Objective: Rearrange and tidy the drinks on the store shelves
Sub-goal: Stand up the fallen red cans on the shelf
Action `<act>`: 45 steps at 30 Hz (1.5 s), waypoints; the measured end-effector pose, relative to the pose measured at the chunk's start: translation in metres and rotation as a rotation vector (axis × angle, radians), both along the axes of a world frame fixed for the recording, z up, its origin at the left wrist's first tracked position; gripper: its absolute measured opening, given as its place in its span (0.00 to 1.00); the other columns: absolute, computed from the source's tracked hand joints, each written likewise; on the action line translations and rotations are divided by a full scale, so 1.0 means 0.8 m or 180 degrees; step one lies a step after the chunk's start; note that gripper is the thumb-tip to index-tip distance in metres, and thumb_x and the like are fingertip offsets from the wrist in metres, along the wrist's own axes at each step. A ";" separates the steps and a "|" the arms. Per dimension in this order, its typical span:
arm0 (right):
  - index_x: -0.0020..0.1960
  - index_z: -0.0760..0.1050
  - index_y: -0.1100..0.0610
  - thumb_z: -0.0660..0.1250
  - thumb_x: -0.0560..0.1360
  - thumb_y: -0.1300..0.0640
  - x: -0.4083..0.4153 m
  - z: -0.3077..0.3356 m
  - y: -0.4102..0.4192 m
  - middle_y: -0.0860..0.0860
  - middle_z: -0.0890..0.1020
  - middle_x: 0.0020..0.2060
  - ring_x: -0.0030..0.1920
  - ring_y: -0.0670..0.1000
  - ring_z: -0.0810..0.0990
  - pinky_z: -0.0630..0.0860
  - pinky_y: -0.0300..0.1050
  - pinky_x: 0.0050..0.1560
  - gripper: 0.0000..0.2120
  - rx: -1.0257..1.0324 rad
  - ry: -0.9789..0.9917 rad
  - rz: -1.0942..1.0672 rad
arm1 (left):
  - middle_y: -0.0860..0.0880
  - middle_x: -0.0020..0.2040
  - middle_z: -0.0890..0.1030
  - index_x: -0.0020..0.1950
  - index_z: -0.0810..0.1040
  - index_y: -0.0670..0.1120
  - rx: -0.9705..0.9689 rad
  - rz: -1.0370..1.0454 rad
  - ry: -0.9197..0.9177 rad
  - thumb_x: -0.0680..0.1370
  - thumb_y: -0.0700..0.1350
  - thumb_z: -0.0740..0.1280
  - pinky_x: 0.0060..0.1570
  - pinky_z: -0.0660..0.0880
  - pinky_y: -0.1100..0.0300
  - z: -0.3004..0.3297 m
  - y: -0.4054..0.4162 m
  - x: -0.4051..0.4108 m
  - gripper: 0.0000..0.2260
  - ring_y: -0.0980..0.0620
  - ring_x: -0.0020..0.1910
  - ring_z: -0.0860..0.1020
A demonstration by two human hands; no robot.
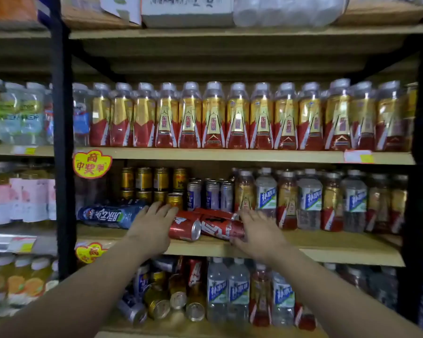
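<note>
Both arms are reaching in from six o'clock toward the middle shelf (327, 245), and the action is dead centre. The left hand (152, 228) is lying with its fingers fairly straight and spread over the end of a red can (185, 229) that is resting on its side, silver end facing out; whether the thumb is curling round it, I cannot tell. At three o'clock of that, the right hand (259, 236) is cupping the far end of the other red cans (220, 224), also lying down in a small heap, fingers bending lightly over them with the thumb tucked below. At nine o'clock of the left hand, a blue bottle (110, 214) is lying flat on the same shelf. Behind the hands, at twelve o'clock, gold cans (154, 184) are standing stacked, with silver cans (211, 195) just beside them, and upright bottles are filling the shelf out toward three o'clock. Up above, a tidy row of red and gold bottles (237, 118) is running across the upper shelf. A yellow promo sticker (92, 164) is hanging at ten o'clock.
</note>
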State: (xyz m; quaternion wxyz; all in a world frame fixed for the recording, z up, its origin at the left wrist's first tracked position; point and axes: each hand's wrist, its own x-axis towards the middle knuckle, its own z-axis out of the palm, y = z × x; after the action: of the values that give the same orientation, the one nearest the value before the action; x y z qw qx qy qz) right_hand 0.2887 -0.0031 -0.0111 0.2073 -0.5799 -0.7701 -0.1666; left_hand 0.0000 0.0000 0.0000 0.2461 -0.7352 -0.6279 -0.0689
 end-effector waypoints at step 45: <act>0.78 0.55 0.44 0.70 0.76 0.42 0.220 -0.038 0.046 0.40 0.66 0.63 0.63 0.39 0.69 0.67 0.41 0.67 0.36 0.0250 0.2954 0.0147 | 0.50 0.66 0.69 0.73 0.63 0.57 -0.0060 -0.2329 -0.2659 0.75 0.56 0.74 0.58 0.75 0.55 0.023 0.121 0.362 0.31 0.47 0.63 0.76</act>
State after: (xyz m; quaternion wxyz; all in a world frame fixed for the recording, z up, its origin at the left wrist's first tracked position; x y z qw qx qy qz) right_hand 0.4644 0.0337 -0.0416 0.5555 -0.5675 -0.6016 0.0861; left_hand 0.2899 0.0965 0.0183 -0.0704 -0.8177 -0.3764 -0.4299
